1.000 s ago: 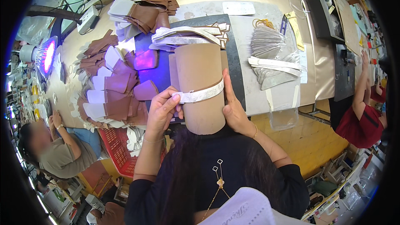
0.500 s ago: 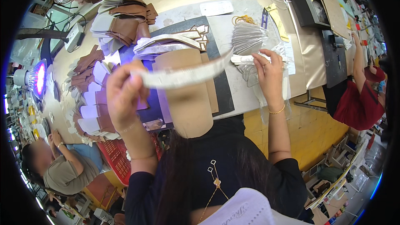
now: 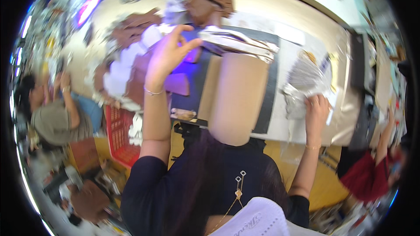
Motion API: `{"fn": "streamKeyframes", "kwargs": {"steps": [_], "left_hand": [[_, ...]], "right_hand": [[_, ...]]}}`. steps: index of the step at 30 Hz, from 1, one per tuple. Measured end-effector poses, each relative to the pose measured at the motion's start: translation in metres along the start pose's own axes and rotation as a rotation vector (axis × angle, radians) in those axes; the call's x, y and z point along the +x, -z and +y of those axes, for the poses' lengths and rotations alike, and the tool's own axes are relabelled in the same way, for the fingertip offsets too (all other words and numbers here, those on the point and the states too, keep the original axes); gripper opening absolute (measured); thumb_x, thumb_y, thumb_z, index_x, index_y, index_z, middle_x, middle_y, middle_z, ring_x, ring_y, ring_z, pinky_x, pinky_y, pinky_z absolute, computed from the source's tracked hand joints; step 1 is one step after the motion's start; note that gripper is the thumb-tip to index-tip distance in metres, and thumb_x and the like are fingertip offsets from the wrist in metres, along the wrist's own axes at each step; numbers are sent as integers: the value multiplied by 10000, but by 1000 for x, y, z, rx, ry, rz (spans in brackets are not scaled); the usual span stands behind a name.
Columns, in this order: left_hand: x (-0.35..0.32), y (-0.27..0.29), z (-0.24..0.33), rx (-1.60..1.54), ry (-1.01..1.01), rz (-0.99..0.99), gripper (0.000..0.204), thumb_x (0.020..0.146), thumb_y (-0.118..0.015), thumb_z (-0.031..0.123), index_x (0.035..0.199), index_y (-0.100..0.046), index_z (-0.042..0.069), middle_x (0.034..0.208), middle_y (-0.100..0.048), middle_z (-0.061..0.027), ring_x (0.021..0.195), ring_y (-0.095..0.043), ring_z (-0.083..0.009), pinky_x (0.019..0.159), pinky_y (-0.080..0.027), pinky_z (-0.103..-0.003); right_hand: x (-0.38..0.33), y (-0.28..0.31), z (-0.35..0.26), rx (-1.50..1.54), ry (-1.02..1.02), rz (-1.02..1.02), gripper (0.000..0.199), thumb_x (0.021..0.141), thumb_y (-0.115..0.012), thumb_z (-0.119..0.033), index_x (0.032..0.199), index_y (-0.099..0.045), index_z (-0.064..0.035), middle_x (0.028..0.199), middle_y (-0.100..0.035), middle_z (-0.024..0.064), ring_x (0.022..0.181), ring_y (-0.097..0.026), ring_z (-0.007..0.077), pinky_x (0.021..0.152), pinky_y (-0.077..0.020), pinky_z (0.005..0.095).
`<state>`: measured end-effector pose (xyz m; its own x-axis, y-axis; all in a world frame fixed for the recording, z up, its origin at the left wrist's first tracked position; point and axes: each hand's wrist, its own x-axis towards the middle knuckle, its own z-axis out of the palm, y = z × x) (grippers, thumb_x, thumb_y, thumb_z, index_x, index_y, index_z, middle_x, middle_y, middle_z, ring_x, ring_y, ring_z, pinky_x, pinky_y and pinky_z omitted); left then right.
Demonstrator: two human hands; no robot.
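Note:
My left hand (image 3: 169, 54) is raised over the left part of the dark board (image 3: 262, 116), thumb and index finger apart, with nothing between them. Just right of its fingertips lies a stack of white curved strips with brown edges (image 3: 234, 41). Below the stack is a tan curved form (image 3: 238, 100), standing out toward my body. My right hand (image 3: 318, 105) is at the right, its fingers curled down beside a fanned bundle of thin whitish strips (image 3: 304, 74) and clear plastic (image 3: 295, 105). Blur hides what its fingertips hold.
Brown and white cut pieces (image 3: 124, 72) spread along the left of the table, with a taller pile (image 3: 199, 2) at the back. A red basket (image 3: 118, 142) stands at the left front edge. A lit purple lamp (image 3: 89, 8) is far left. People sit on both sides.
The long whitish strip that my left hand held is out of it, and those fingers have parted by the strip stack. My right hand has curled lower beside the bundle. The whole view has shifted.

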<state>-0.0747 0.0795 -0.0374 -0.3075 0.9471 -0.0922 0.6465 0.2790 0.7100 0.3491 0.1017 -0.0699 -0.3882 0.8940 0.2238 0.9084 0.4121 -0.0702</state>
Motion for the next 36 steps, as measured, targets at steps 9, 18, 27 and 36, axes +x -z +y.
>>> {"fn": "streamKeyframes", "kwargs": {"steps": [9, 18, 27, 36], "left_hand": [[-44, 141, -54, -170, 219, 250, 304, 861, -630, 265, 1032, -629, 14, 797, -614, -31, 633, -553, -84, 526, -474, -215], [90, 234, -183, 158, 325, 121, 284, 807, -661, 236, 1007, -633, 35, 793, -628, -19, 693, -595, -100, 612, -490, -256], [142, 209, -236, 693, 283, 74, 275, 648, -758, 197, 837, -675, 15, 833, -679, -167, 741, -657, -289, 709, -513, -351], [120, 194, -170, 267, 252, 3, 147, 715, -688, 130, 713, -579, 30, 633, -610, -50, 562, -606, -122, 506, -475, -282]], "right_hand": [[7, 2, -9, -127, 142, -76, 109, 763, -637, -61, 787, -531, -55, 809, -576, 78, 839, -545, 248, 832, -375, 375], [14, 32, -13, -183, 132, -359, 68, 859, -533, -81, 900, -480, -68, 732, -599, 117, 753, -580, 261, 813, -367, 364], [19, 49, -11, 343, -228, -612, 77, 895, -481, -16, 938, -418, -11, 829, -636, 166, 515, -582, 288, 509, -465, 392], [8, 46, -8, 451, -235, -523, 103, 906, -495, -16, 946, -403, 8, 996, -649, 193, 534, -620, 238, 473, -476, 327]]}}
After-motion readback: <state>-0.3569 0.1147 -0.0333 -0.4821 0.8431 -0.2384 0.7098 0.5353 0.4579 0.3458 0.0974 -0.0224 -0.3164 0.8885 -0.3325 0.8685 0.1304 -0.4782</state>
